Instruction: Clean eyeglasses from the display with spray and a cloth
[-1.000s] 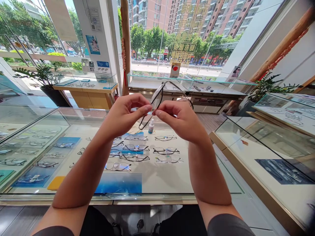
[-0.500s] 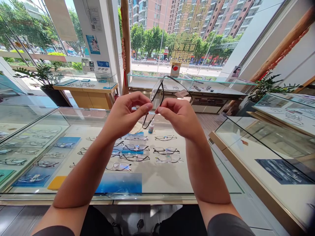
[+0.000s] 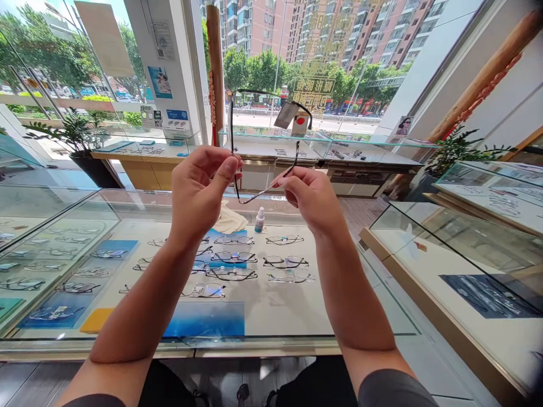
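Observation:
A pair of thin black-framed glasses [image 3: 263, 104] is held up in front of me, above a glass display counter [image 3: 297, 316]. My left hand [image 3: 201, 189] pinches one temple arm near its tip. My right hand [image 3: 311, 198] pinches the other temple arm. The frame front stands upright and wide open between the hands, with a small white tag [image 3: 285, 115] hanging from its right side. Both hands are closed on the glasses.
Under the counter glass lie several pairs of glasses [image 3: 234, 265] in rows. A small white bottle [image 3: 259, 220] and a cloth [image 3: 229, 220] sit on the counter top. More glass cases stand left [image 3: 42, 249], right [image 3: 475, 260] and behind. Potted plants flank the room.
The hands have moved apart and risen slightly. The glasses have swung from edge-on to open and facing me, with the temple arms spread.

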`<move>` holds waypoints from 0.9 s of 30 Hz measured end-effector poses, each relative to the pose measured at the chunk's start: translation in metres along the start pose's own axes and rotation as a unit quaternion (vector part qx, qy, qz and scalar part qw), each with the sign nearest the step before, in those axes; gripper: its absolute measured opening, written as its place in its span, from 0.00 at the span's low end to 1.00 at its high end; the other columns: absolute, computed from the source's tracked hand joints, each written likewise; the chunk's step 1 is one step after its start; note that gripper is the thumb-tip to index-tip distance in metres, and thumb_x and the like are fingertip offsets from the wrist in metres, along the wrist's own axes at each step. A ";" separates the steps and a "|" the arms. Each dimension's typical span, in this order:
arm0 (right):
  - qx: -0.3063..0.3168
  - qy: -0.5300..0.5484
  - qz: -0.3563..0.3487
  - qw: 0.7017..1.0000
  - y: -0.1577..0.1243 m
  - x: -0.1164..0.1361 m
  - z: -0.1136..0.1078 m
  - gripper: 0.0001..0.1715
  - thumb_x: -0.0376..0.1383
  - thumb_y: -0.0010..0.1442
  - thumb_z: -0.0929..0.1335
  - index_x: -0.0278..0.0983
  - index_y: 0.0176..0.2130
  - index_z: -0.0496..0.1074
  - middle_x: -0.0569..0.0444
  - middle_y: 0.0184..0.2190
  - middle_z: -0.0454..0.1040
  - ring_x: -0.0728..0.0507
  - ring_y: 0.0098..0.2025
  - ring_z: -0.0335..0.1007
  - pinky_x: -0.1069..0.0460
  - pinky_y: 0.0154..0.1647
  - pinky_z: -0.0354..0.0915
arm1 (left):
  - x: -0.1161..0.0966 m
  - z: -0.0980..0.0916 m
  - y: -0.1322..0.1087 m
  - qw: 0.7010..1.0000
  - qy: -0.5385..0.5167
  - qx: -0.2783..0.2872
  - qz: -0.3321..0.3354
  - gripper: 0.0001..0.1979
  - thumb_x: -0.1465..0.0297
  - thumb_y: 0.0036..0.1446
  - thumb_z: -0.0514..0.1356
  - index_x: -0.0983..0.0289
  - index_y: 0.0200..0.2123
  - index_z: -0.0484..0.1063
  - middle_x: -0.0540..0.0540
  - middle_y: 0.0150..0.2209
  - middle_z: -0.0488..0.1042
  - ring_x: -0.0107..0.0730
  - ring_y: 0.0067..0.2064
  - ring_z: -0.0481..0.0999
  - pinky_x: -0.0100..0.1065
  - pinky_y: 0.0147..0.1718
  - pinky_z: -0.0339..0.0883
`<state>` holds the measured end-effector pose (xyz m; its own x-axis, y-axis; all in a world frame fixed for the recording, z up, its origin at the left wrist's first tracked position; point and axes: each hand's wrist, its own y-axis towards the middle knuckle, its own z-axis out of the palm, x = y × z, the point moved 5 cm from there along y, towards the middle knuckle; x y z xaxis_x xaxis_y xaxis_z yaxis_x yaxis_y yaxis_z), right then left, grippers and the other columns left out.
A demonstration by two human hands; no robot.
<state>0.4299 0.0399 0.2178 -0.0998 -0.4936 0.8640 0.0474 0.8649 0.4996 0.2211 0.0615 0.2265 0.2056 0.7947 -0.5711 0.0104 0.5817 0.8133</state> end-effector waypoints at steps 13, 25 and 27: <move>0.065 -0.044 0.030 0.996 -0.001 -0.003 0.001 0.08 0.40 0.59 0.74 0.39 0.31 0.82 0.61 0.20 0.63 0.51 0.24 0.51 0.50 0.27 0.47 | 0.012 -0.018 0.007 0.998 -0.018 -0.064 0.004 0.14 0.54 0.66 0.75 0.56 0.43 0.80 0.53 0.44 0.83 0.36 0.49 0.86 0.37 0.46 0.84; 0.081 -0.163 -0.023 0.983 -0.020 0.019 0.003 0.16 0.36 0.63 0.68 0.38 0.26 0.81 0.62 0.17 0.58 0.51 0.22 0.50 0.49 0.25 0.46 | 0.005 0.007 -0.002 0.994 0.080 0.075 -0.017 0.11 0.59 0.67 0.73 0.60 0.40 0.81 0.55 0.41 0.83 0.34 0.44 0.83 0.33 0.39 0.79; 0.072 -0.186 -0.033 0.979 -0.019 0.018 0.004 0.15 0.37 0.63 0.68 0.37 0.28 0.83 0.61 0.18 0.60 0.51 0.23 0.52 0.49 0.26 0.48 | 0.005 0.014 -0.007 0.991 0.077 0.102 -0.026 0.10 0.60 0.68 0.72 0.60 0.41 0.81 0.57 0.44 0.82 0.36 0.47 0.83 0.33 0.40 0.79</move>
<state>0.4230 0.0145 0.2238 -0.4546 -0.5053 0.7335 -0.1102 0.8491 0.5166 0.2353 0.0594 0.2198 0.0483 0.7913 -0.6095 0.2189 0.5870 0.7795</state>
